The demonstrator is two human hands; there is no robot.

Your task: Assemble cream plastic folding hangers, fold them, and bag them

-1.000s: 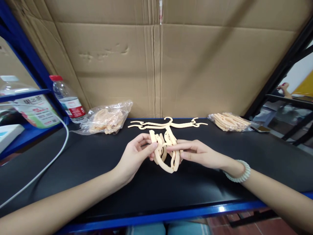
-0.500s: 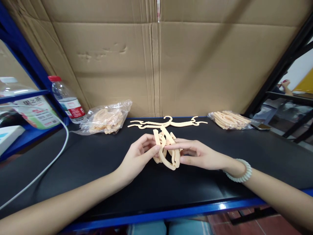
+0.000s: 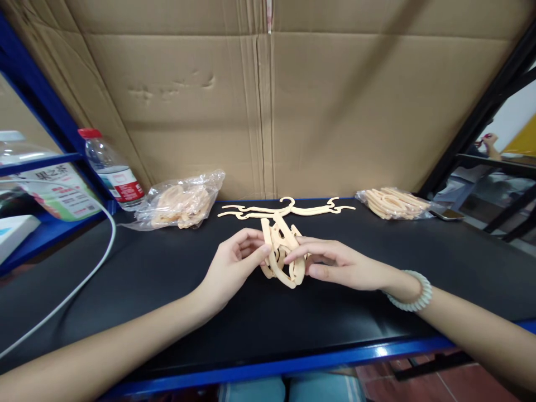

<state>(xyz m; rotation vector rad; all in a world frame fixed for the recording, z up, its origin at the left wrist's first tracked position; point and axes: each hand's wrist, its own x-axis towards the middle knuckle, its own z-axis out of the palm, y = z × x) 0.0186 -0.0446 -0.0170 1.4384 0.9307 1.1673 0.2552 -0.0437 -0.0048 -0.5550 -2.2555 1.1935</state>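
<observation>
Between my two hands is a folded cream plastic hanger [image 3: 285,282], held just above the black tabletop with its curved arms bent inward. My left hand [image 3: 237,259] pinches its left side between thumb and fingers. On the other side, my right hand [image 3: 335,262] grips the hanger, forefinger laid across its front and thumb low on the right edge. Behind it, unfolded hangers [image 3: 310,211] of the same cream colour lie flat, a hook pointing to the back. Their exact number is hard to make out where they overlap.
At the back left lies a clear bag of folded hangers [image 3: 182,204], beside a red-capped bottle [image 3: 117,173]. Another bag of hangers [image 3: 393,202] and a phone [image 3: 450,214] lie at the back right. A white cable [image 3: 90,273] crosses the left side. Cardboard [image 3: 335,100] walls the back.
My right forefinger has bent and slid a little down the hanger's front. An inner part of the folded hanger has shifted, and a gap between its arms shows more. The view moved slightly.
</observation>
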